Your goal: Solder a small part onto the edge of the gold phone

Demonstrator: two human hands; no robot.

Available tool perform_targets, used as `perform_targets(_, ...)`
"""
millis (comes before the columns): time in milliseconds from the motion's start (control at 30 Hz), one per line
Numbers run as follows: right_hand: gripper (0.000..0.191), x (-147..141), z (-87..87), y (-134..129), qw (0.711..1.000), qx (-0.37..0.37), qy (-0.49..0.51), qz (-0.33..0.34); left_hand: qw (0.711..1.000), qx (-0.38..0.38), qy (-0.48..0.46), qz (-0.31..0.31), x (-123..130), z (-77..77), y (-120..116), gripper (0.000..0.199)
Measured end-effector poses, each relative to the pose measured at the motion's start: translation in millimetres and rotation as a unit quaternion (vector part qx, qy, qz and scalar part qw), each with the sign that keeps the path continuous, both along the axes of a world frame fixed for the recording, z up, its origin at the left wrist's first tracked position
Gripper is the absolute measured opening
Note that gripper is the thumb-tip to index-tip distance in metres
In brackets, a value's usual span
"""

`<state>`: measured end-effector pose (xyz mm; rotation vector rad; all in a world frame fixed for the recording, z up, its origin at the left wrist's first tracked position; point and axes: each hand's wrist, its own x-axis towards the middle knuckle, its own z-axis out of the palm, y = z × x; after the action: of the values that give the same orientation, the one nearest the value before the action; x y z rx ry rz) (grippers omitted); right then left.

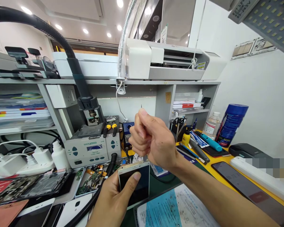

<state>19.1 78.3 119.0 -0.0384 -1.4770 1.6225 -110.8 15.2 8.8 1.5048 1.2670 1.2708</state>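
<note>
My left hand (113,192) grips a smartphone (142,186) with a light gold frame and a dark screen, thumb lying across the glass. Above the phone's upper edge, my right hand (153,135) is closed in a fist around a thin pointed metal tool (141,106). Only its fine tip shows above the thumb, and a small grey end seems to show below the fist; the fingers hide the rest, so its exact kind is unclear. The two hands are apart. A blue and white printed sheet (163,208) lies below them on the green mat.
At left are a grey rework station (90,151), a tray of circuit parts (79,189), a black hose (85,205) and several phones. On the right lie a large dark phone (246,186), a white bar (257,176), a blue can (232,126) and assorted tools.
</note>
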Motion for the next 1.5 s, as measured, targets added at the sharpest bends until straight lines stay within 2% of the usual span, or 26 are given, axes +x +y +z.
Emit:
perform_targets(1033,0.052,-1.1,-3.2,-0.3,1.0,-0.019,-0.022,0.0,0.996,-0.001,-0.074,-0.058,4.0,5.2,-2.7,0.036)
perform_targets(1500,0.052,-1.7,-5.1,3.4,0.999,-0.019,-0.032,0.001,0.998,0.005,-0.044,-0.036,3.2,4.4,0.7,0.037)
